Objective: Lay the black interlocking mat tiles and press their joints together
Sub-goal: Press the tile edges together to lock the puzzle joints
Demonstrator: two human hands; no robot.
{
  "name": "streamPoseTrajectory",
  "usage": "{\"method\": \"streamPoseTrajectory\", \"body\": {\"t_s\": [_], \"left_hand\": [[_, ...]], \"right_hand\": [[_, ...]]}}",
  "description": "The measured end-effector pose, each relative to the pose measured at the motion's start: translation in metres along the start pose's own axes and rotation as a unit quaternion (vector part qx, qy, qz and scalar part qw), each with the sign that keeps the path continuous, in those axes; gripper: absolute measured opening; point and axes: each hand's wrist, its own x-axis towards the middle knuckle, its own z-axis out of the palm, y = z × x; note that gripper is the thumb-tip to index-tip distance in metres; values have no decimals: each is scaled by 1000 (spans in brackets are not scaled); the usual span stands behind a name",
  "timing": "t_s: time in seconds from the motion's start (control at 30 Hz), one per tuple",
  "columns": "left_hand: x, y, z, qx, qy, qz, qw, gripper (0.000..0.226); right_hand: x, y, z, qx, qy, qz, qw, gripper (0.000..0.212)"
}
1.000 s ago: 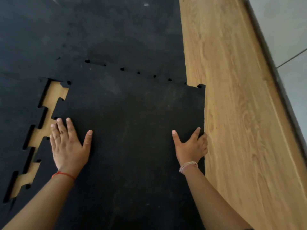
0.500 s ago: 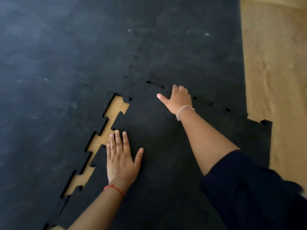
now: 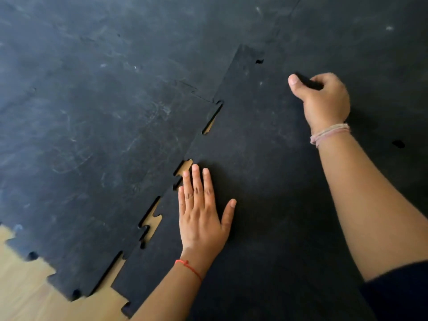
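A loose black mat tile (image 3: 266,181) lies under both my hands, its toothed left edge partly meshed with the laid tile (image 3: 104,147) on the left. Gaps in the left joint (image 3: 152,218) show the wood floor beneath. My left hand (image 3: 203,209) rests flat on the loose tile beside that joint, fingers spread. My right hand (image 3: 324,98) is curled at the tile's far edge, fingers hooked over a black tab of the far joint, thumb pointing left. Small holes (image 3: 259,61) mark the far joint.
Laid black tiles (image 3: 370,42) cover the floor ahead and to the right. Bare wood floor (image 3: 23,286) shows at the lower left past the toothed mat edge. My dark sleeve (image 3: 398,295) fills the lower right corner.
The loose tile has slid left, narrowing the gap in the left joint. My right hand moved to the far edge and curled its fingers. The view swung left.
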Motion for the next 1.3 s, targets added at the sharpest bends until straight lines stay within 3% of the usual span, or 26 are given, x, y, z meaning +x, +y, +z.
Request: {"method": "streamPoseTrajectory", "body": {"t_s": [0.07,0.17,0.27,0.37,0.57,0.63,0.73,0.93,1.07,1.2,1.3], "left_hand": [[1,-5,3,8,-38,-20,999,75],[2,-8,11,30,-71,-23,997,75],[3,-8,13,40,-73,-29,996,74],[4,-9,16,46,-72,-23,996,74],[2,-16,6,2,-71,-28,997,71],[-2,-28,-1,-6,-48,-72,996,72],[-16,-43,-6,-7,-34,-131,991,72],[-31,-41,-10,-76,4,-172,982,73],[-60,-45,-9,-61,-4,-175,983,73],[-62,-48,-5,-50,-47,-144,987,71],[-87,-51,-7,-18,-70,-140,988,69]], "right_hand": [[1,4,16,-73,-63,-11,995,44],[-9,22,40,-260,-110,-46,958,54],[-40,28,64,-263,-109,-150,947,65],[-60,31,81,-324,-154,-227,905,73],[-46,21,73,-341,-154,-246,894,70],[-24,4,76,-363,-178,-265,875,73],[-3,-16,86,-415,-229,-227,851,82],[-8,-27,85,-402,-177,-220,871,87],[-39,-19,86,-390,-214,-239,863,84],[-83,-7,95,-369,-266,-187,871,78],[-144,-2,89,-337,-314,-304,833,76]]}}
